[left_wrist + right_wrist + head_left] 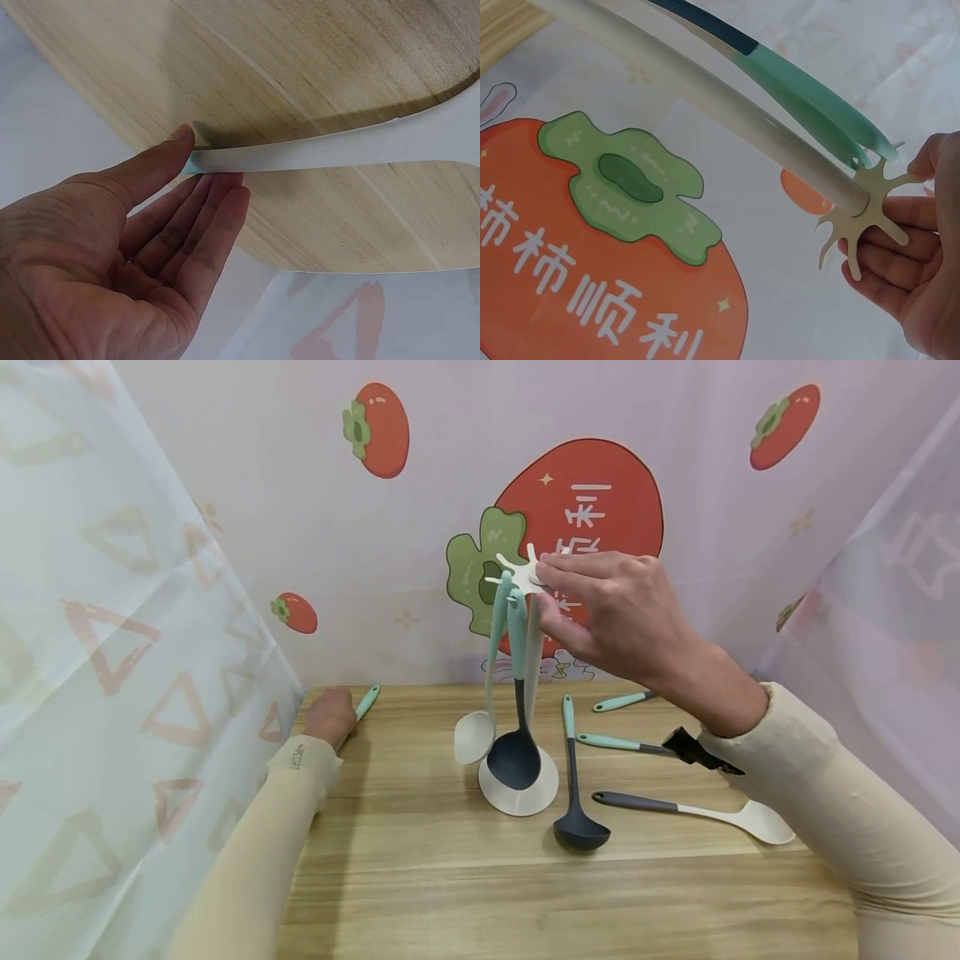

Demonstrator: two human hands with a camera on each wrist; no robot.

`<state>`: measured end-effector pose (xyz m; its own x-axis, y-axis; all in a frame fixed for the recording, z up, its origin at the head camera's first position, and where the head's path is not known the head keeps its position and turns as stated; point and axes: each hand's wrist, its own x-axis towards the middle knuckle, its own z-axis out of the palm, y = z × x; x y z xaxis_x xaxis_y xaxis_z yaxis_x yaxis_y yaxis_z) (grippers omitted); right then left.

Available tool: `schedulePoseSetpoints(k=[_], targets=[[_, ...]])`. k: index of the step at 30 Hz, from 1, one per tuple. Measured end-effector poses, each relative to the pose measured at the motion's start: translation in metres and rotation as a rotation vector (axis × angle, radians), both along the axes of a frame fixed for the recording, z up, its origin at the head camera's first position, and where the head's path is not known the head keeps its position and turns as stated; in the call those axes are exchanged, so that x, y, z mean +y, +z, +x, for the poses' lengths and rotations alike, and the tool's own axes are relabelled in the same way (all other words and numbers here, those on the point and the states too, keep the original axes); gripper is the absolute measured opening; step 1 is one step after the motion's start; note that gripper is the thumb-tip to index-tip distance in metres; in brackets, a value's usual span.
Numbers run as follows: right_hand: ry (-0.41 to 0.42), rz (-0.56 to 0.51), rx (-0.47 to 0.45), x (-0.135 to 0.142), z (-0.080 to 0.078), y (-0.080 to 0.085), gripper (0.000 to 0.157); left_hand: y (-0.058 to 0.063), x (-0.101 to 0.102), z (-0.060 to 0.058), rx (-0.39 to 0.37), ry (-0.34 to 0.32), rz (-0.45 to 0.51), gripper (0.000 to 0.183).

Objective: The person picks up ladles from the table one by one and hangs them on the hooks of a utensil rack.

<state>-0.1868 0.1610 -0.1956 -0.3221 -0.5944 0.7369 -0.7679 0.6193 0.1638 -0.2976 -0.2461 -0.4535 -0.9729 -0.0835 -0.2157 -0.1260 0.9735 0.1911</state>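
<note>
A white utensil stand with hook prongs around its top point(870, 202) rises from a round base point(519, 803). My right hand point(626, 610) holds this top, thumb at one prong and fingers behind it in the right wrist view. From the hooks hang a white ladle point(474, 740) and a dark grey ladle point(514, 762), both with mint handles. Far to the left, my left hand point(328, 717) pinches a white utensil point(300, 150) with a mint handle point(367, 702) between thumb and fingers. Its head runs out of frame, so its kind is unclear.
Right of the stand lie a dark ladle point(581, 833), a white spoon point(765, 823) with a dark handle, and two mint-handled utensils point(611, 742) partly hidden by my right arm. Printed curtains enclose the wooden table point(420, 893) at the back and sides.
</note>
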Motion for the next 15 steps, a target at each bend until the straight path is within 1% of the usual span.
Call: schedulePoseSetpoints(k=[7,15], targets=[[-0.004,0.006,0.002,0.0009,0.0009,-0.0005,0.033,0.0019,0.0047,0.002,0.001,-0.009,-0.032,0.016],[-0.014,0.015,0.01,0.0,0.0019,0.0002,0.033,0.0018,0.0048,0.0039,0.006,-0.007,-0.026,0.015]])
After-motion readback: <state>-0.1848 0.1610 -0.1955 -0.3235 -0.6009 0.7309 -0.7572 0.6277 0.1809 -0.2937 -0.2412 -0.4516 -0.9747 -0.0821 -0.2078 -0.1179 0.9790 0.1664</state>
